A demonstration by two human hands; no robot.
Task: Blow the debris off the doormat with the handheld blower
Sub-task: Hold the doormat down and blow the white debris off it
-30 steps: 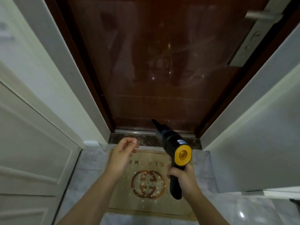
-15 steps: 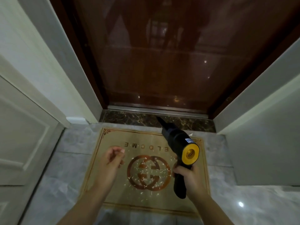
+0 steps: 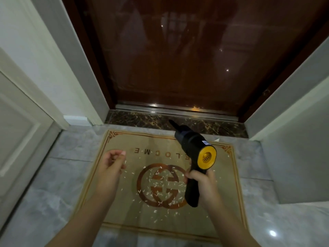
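While the right hand (image 3: 204, 182) grips the black, yellow-capped handheld blower (image 3: 194, 154) at centre right, the left hand (image 3: 111, 168) hangs loosely curled over the tan doormat (image 3: 124, 202) strewn with white debris (image 3: 160, 186).

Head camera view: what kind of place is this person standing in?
Probably a home's entrance: a closed brown door with a dark stone threshold, and a doormat reading WELCOME on grey tiles.

Right hand (image 3: 202, 180) hides blower (image 3: 194, 148) grip's middle; door (image 3: 178, 50) top cut off by frame edge.
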